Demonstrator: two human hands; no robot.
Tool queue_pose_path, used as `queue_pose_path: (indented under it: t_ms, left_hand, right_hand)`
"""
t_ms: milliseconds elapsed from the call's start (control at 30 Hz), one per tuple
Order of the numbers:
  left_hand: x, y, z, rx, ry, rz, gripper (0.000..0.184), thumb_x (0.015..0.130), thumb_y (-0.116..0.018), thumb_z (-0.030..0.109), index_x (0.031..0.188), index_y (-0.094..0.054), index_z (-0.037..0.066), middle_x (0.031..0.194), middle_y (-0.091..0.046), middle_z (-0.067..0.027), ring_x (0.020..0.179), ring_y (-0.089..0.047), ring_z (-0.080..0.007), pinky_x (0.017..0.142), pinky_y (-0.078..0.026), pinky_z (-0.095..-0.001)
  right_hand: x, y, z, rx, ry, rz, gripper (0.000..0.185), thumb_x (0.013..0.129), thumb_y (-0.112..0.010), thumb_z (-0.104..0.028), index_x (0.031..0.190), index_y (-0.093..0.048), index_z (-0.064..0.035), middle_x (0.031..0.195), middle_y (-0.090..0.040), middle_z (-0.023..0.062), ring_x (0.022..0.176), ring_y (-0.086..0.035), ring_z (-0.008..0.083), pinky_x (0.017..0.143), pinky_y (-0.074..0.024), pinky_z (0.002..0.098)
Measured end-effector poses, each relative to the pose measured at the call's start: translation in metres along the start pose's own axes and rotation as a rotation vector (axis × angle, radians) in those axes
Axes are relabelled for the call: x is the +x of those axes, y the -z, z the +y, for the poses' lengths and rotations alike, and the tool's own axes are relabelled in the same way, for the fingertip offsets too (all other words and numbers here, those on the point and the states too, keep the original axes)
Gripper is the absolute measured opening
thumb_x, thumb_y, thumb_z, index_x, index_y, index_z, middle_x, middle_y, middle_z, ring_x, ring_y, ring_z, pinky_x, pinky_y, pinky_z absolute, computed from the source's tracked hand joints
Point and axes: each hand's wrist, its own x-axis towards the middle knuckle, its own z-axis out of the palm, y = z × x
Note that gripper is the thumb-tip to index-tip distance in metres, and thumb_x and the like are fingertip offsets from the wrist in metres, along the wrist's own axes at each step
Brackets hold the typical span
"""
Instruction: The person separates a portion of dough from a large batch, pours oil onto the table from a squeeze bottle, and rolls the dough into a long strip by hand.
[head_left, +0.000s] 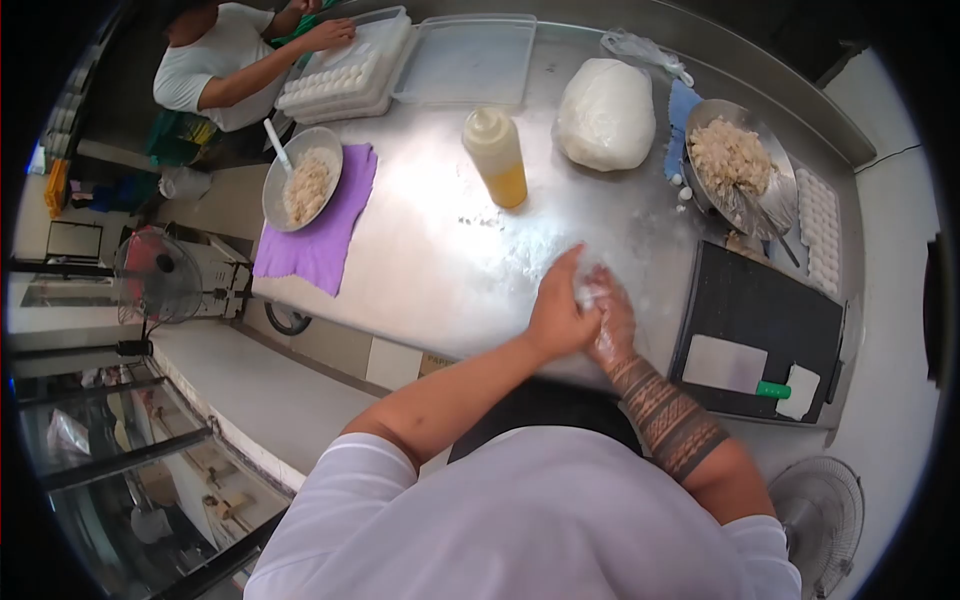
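Note:
Over the front of the steel table (pixel 430 270), my left hand (pixel 562 305) and my right hand (pixel 608 310) are pressed together. A small whitish thing (pixel 588 292) shows between them, too blurred to make out. The fingers of my right hand are smeared by motion. Beyond my hands stands a squeeze bottle (pixel 496 160) holding yellow liquid. A large white wrapped mass (pixel 606 115) lies behind, a little to the right.
Left: a bowl of filling (pixel 307 190) on a purple cloth (pixel 345 235). Right: a metal bowl with filling (pixel 732 158), a tray of white pieces (pixel 820 230), and a black board (pixel 760 310) bearing a scraper (pixel 726 364). Back left: a co-worker's hand (pixel 328 35) over stacked trays (pixel 340 105).

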Motion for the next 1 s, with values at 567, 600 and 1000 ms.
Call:
queue_pose_path:
  t_ms: [567,600,1000]
  left_hand:
    - [0.109,-0.047,-0.039,0.315,-0.527,-0.373,0.039,0.08,-0.067,0.02,0.116,-0.073,0.005,0.122,-0.073,-0.0155,0.116,-0.069,-0.0347,0.103,-0.054,-0.0447]
    - [0.112,-0.049,-0.04,0.351,-0.509,-0.349,0.039,0.081,-0.067,0.021,0.117,-0.072,0.005,0.122,-0.073,-0.0158,0.116,-0.069,-0.0348,0.103,-0.054,-0.0449]
    - [0.158,-0.066,-0.112,0.814,-0.252,-0.477,0.067,0.106,-0.05,0.054,0.151,-0.054,0.005,0.161,-0.043,-0.0259,0.15,-0.041,-0.0411,0.123,-0.03,-0.0553]
  right_hand:
    - [0.109,0.038,0.015,-0.408,0.198,-0.097,0.057,0.108,-0.038,-0.038,0.162,-0.04,-0.018,0.17,-0.033,0.011,0.159,-0.027,0.0352,0.13,-0.0152,0.0526]
    - [0.117,0.038,0.02,-0.322,0.241,-0.067,0.057,0.107,-0.038,-0.035,0.161,-0.04,-0.0178,0.17,-0.035,0.0113,0.158,-0.029,0.0357,0.13,-0.0162,0.0539]
    - [0.084,0.087,0.018,0.84,-0.259,0.56,0.082,0.1,-0.052,-0.07,0.137,-0.059,0.0035,0.138,-0.064,0.0211,0.134,-0.055,0.0322,0.117,-0.0371,0.0419]
